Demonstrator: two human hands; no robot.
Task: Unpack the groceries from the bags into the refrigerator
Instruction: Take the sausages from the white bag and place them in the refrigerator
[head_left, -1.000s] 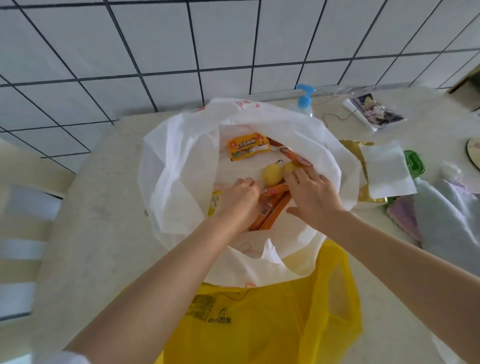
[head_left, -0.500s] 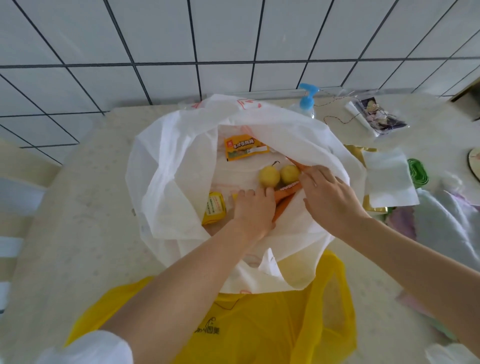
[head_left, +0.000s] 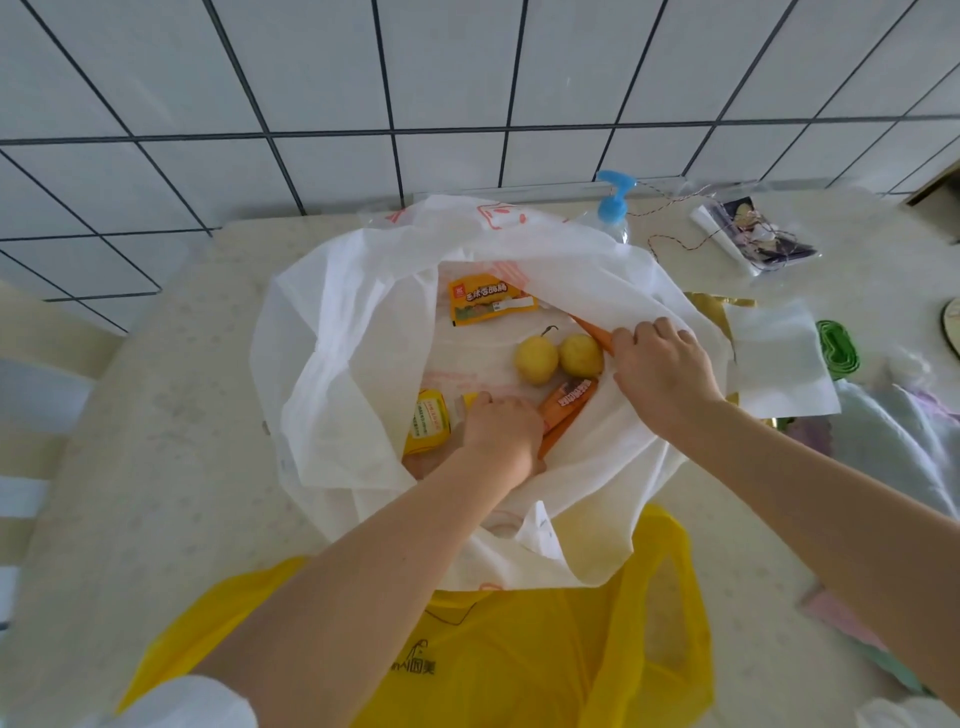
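A white bag (head_left: 343, 332) lies open on the table. Inside it are an orange-yellow packet (head_left: 488, 304), two round yellow fruits (head_left: 558, 358), a small yellow packet (head_left: 428, 423) and orange sausage sticks (head_left: 569, 402). My left hand (head_left: 501, 436) is down in the bag with its fingers closed over the near ends of those sticks. My right hand (head_left: 662, 374) is at the bag's right rim, fingers curled on another orange stick (head_left: 592, 330) that pokes out from under the rim. Whether it also pinches the bag's edge is unclear.
A yellow plastic bag (head_left: 545, 649) lies just in front of the white one. A blue pump bottle (head_left: 613, 205) stands behind it by the tiled wall. To the right lie a white sheet (head_left: 774, 358), a green roll (head_left: 836, 356), a wrapped picture (head_left: 758, 234) and cloths (head_left: 893, 441).
My left hand slid left and nearer with the sticks, uncovering both fruits and the small yellow packet. My right hand moved out to the bag's right rim.
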